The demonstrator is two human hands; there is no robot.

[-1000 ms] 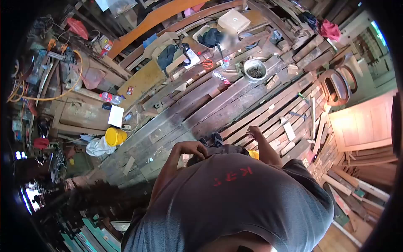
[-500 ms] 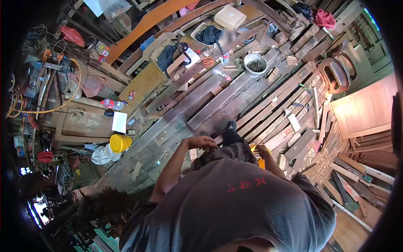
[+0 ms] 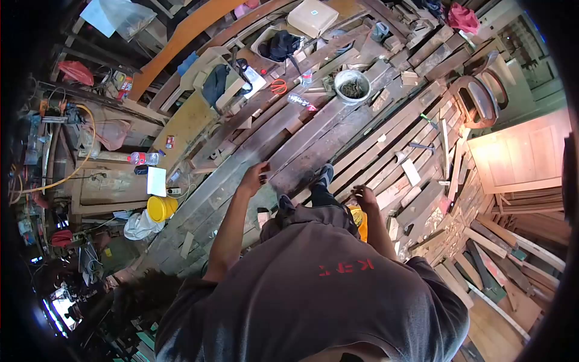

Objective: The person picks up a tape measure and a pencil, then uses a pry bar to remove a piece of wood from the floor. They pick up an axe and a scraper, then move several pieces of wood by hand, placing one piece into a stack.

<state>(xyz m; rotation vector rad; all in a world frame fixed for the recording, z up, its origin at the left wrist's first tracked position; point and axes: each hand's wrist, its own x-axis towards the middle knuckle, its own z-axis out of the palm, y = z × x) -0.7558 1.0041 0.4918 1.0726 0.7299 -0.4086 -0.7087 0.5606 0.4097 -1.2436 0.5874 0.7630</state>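
My left hand [image 3: 254, 179] hangs in front of my body above the dark wooden planks [image 3: 226, 172]. Its fingers are loosely curled and apart, with nothing visible in them. On the other side, my right hand [image 3: 364, 197] is raised near my hip with its fingers apart, and it too shows no held thing. Just below that hand is a yellow object [image 3: 360, 222], partly hidden by my trousers and forearm; I cannot make out its kind. My shoes [image 3: 324, 175] show between the two hands, one ahead of the other.
Ahead lie a bucket [image 3: 351, 101] with dark contents, orange-handled scissors [image 3: 278, 86] and a plastic bottle [image 3: 306, 78]. A hammer [image 3: 421, 146] rests among boards at right, near a wooden panel [image 3: 515, 154]. At left are a yellow tub [image 3: 160, 209] and white paper [image 3: 156, 181].
My left hand has moved from the shirt hem forward and left. My right hand has risen slightly away from the yellow object. Both feet now show, and the view has shifted a little.
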